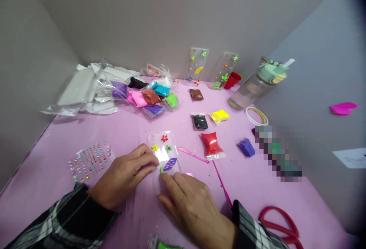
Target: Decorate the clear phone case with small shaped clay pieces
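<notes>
A transparent phone case lies on the pink table in front of me, decorated with small clay flowers and a purple leaf. My left hand pinches the case's left edge between thumb and fingers. Over the case's lower part, my right hand presses a fingertip beside a small green clay strip, its thumb apart from the fingers. Right of the case lie a pink clay knife and a thin pink tool. A red clay packet sits behind them.
Left is a rhinestone sheet. Clay packets and wrapped white packs lie at the back. Two decorated cases lean on the wall near a bottle. Tape and red scissors are at right.
</notes>
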`<act>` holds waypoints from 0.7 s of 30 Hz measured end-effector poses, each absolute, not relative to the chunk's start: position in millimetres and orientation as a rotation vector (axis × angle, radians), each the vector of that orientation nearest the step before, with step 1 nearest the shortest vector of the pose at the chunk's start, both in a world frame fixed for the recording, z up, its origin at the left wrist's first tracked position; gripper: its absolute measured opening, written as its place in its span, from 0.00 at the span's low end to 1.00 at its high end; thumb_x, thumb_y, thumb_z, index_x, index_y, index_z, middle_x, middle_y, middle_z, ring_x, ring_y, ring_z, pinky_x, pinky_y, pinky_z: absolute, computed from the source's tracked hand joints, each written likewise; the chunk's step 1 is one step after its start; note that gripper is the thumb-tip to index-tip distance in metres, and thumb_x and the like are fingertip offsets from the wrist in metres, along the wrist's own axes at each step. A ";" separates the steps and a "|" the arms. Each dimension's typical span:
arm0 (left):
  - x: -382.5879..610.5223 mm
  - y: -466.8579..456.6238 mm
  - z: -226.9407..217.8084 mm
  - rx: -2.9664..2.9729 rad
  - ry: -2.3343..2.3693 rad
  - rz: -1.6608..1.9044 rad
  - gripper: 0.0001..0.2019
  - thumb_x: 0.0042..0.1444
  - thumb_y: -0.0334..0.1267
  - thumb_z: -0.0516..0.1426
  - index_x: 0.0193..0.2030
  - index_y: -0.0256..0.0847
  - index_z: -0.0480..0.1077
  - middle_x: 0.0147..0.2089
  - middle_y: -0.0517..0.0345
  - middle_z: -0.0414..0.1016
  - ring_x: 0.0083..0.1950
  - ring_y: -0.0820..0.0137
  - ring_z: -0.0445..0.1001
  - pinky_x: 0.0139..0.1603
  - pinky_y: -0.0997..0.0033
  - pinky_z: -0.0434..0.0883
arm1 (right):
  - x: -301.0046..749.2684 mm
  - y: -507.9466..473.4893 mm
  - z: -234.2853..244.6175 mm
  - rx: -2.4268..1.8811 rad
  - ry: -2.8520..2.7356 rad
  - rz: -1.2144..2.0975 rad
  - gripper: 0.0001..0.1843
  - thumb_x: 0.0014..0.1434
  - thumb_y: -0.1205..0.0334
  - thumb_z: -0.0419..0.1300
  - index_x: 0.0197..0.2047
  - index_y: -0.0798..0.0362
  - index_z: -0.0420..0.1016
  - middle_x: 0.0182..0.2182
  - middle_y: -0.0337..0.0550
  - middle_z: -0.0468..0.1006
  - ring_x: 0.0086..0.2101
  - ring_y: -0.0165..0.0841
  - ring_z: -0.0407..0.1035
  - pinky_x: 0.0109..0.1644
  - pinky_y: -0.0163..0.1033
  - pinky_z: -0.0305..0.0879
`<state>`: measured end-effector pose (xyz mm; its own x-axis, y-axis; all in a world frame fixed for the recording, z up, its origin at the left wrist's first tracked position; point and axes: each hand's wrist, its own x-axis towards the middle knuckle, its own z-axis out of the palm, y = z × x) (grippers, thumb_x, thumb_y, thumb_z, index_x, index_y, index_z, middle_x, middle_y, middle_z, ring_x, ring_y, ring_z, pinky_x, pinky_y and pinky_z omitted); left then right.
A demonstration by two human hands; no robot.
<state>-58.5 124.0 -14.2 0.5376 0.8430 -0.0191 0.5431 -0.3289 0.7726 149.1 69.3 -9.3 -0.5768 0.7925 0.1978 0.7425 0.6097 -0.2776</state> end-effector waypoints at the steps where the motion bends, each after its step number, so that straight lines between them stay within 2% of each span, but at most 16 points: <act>1: -58.6 123.8 -14.5 2.020 1.117 0.510 0.09 0.68 0.33 0.51 0.43 0.45 0.71 0.45 0.60 0.71 0.47 0.69 0.74 0.48 0.68 0.69 | 149.1 69.0 -9.1 -1.244 -2.540 0.246 0.12 0.68 0.59 0.56 0.52 0.55 0.67 0.31 0.40 0.74 0.29 0.36 0.68 0.30 0.41 0.62; 6: -59.9 123.2 -14.5 2.011 1.108 0.544 0.09 0.68 0.34 0.51 0.45 0.46 0.72 0.45 0.60 0.72 0.48 0.69 0.74 0.50 0.69 0.69 | 150.4 66.8 -7.9 -1.229 -2.542 0.283 0.16 0.68 0.59 0.57 0.56 0.54 0.65 0.32 0.40 0.74 0.29 0.36 0.69 0.32 0.41 0.66; 15: -63.4 121.3 -12.7 2.009 1.048 0.486 0.12 0.69 0.32 0.49 0.51 0.50 0.71 0.49 0.61 0.71 0.51 0.71 0.73 0.52 0.70 0.69 | 150.0 68.5 -7.7 -1.213 -2.546 0.296 0.18 0.69 0.59 0.55 0.59 0.55 0.64 0.32 0.41 0.74 0.30 0.35 0.69 0.32 0.41 0.66; 21: -62.8 121.3 -11.1 2.018 1.048 0.445 0.10 0.68 0.31 0.50 0.45 0.48 0.72 0.46 0.60 0.70 0.48 0.70 0.73 0.49 0.70 0.68 | 149.5 67.8 -8.3 -1.211 -2.557 0.298 0.18 0.69 0.59 0.55 0.59 0.56 0.64 0.32 0.41 0.74 0.30 0.35 0.69 0.31 0.40 0.65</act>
<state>-62.8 121.3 -11.1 0.5948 0.8022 -0.0513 0.5205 -0.3357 0.7851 149.5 67.8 -8.3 -0.6022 0.7788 0.1752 0.7176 0.6243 -0.3087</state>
